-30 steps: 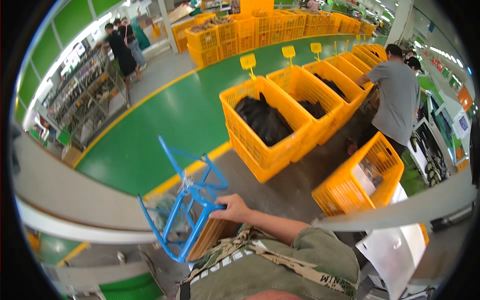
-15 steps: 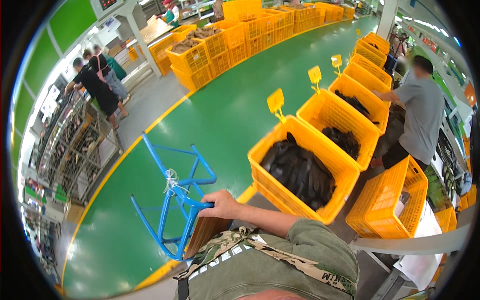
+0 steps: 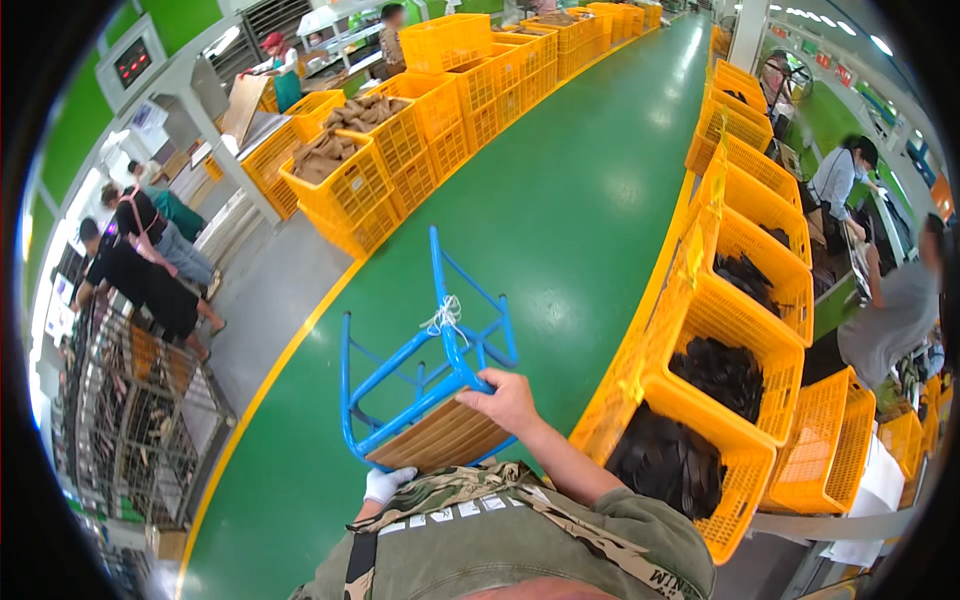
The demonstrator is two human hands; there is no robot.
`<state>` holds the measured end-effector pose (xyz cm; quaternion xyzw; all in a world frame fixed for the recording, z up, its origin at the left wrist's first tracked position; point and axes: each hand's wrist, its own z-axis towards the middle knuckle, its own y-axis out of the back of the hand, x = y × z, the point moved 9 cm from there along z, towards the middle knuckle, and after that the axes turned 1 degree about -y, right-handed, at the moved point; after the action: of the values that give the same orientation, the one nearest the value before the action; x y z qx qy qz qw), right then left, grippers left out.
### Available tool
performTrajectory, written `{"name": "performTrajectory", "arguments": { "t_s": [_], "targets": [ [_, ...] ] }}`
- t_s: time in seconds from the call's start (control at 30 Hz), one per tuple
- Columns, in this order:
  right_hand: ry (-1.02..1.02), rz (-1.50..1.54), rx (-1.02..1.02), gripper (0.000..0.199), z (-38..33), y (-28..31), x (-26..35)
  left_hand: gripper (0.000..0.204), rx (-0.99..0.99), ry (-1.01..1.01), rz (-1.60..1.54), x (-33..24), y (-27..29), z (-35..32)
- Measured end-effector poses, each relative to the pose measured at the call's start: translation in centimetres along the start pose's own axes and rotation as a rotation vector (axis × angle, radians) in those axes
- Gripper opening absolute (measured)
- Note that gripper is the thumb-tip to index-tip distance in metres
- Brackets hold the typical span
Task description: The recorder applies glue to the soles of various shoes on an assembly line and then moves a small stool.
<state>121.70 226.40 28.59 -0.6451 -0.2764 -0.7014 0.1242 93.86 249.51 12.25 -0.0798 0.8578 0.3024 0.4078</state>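
In front of my body I carry a stool point(image 3: 441, 437) with a blue metal frame and a brown slatted seat. It is tipped so that the seat's face is toward me and the legs point away. My right hand point(image 3: 503, 400), bare, is closed around the seat's right corner. At the seat's lower left edge my left hand point(image 3: 388, 484), in a white glove, grips the rim; its fingertips are partly hidden. White string point(image 3: 446, 316) is knotted around the frame near my right hand.
Yellow crates point(image 3: 735, 525) holding dark pieces line my right side. More yellow crates point(image 3: 345, 185) with brown pieces stand ahead left. A wire rack point(image 3: 150, 420) is at the left. People work on both sides of the green floor point(image 3: 560, 220), which has yellow edge lines.
My view has turned left, and the crates on the right now sit closer. The stool has swung rightward in view. My left hand has come into sight at the seat's edge.
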Motion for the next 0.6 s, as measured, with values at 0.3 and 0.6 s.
{"name": "performTrajectory", "arguments": {
  "t_s": [0.3,0.6],
  "targets": [
    [-0.038,-0.1,-0.042,0.028,32.7,3.7,-2.0,0.049,-0.021,-0.054,-0.156,-10.4,-3.5,37.6],
    [-0.093,-0.126,-0.524,0.029,59.7,24.6,-4.9,0.044,0.519,-0.211,0.058,-51.3,-14.6,64.8]
  ]
}}
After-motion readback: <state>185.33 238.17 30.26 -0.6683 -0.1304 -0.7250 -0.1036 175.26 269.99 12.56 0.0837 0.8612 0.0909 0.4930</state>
